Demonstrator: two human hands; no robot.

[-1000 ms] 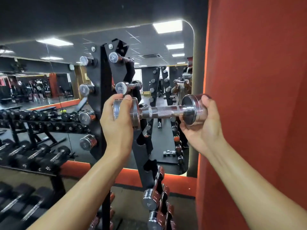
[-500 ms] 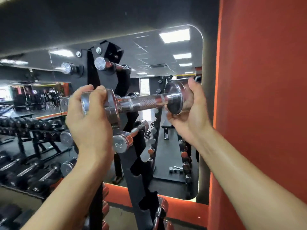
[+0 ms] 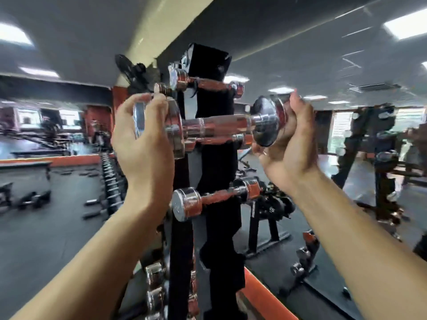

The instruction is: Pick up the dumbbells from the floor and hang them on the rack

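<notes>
A chrome dumbbell [image 3: 219, 127] lies level in front of the black upright rack [image 3: 219, 227], at its upper part. My left hand [image 3: 143, 144] grips the dumbbell's left head. Its right head is gripped by my right hand [image 3: 288, 144]. Another chrome dumbbell [image 3: 201, 83] hangs near the rack's top, and one more [image 3: 203, 200] hangs below the held one. Further chrome dumbbells [image 3: 154, 287] sit low on the rack, partly hidden by my left forearm.
A mirror wall stands behind the rack with an orange strip [image 3: 261, 294] at its base. A long row of dark dumbbells [image 3: 111, 181] runs along the left. Dark rubber floor [image 3: 46, 227] spreads to the left.
Both hands have carried the dumbbell higher, up to the rack's upper pegs. The view has swung left and upward, so the red wall on the right is out of sight.
</notes>
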